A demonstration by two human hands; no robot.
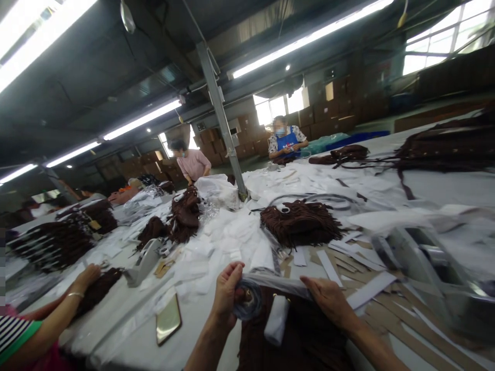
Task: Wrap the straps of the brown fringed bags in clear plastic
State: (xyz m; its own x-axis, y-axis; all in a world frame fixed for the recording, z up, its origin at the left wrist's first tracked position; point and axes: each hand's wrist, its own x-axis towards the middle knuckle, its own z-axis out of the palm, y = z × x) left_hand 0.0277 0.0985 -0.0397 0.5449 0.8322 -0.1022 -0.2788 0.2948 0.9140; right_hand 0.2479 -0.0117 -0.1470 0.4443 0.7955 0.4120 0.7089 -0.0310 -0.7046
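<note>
My left hand [228, 293] is closed around a roll of clear tape [249, 304]. A see-through strip [278, 282] stretches from it to my right hand [328, 299], whose fingers are closed on the strip's other end. Directly below lies a dark brown bag [305, 340], close to both hands. A white wrapped piece [277, 319] sits on the bag, near small gold-coloured fittings. Part of the bag runs out of view at the bottom.
A phone [168, 319] lies left of my hands. Grey dispensers [143, 263] stand on both sides. Paper strips [371, 288] cover the right; a fringed brown bag [301, 221] lies ahead. A co-worker's hand [88, 275] works at left; two people stand beyond the post [222, 118].
</note>
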